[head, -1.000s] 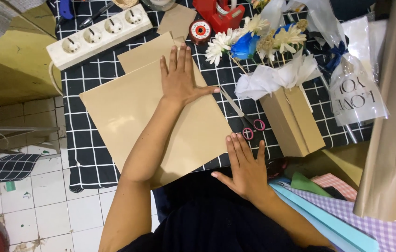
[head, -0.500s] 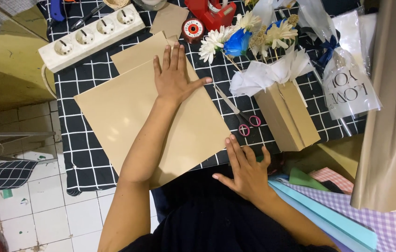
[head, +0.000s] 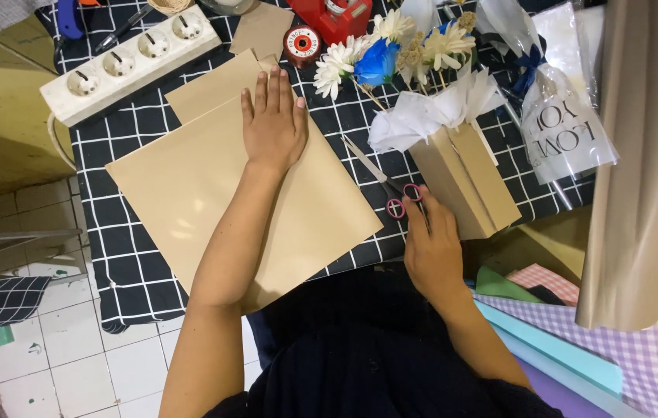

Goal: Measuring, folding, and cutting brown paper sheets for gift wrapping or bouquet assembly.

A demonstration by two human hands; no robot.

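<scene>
From my feed, the biggest thing in view is the counter [head: 112, 255], covered in a black cloth with a white grid. A large tan sheet of paper [head: 189, 186] lies flat across the middle of it, with a second, smaller tan sheet [head: 209, 85] poking out from under its far edge.

The left hand [head: 273, 124] lies palm down on the far part of the big sheet, fingers stretched out and slightly spread, not gripping anything, just pressing flat. The forearm runs back across the sheet toward the body.

Off to the right of the sheet there's a tan box [head: 468, 178] stuffed with white tissue, with a bunch of flowers [head: 379, 54] (white daisies and one blue bloom) lying just beyond it. Further right, a clear plastic bag [head: 565, 124] with a dark ribbon, and a big roll of beige paper [head: 639, 155] standing along the right edge. Rolled sheets in teal and lilac gingham [head: 577, 348] lie at the lower right.

At the far left is a white power strip [head: 131, 58], and near the top a red tape dispenser [head: 333, 15] with a small roll of tape [head: 302, 42] beside it.

Smallest bit: the scissors [head: 387, 182] with pink handles lie on the cloth between the big sheet and the box, blades pointing away. The right hand [head: 433, 248] is right at those handles, fingertips touching them, fingers loosely extended and not clamped round them.
</scene>
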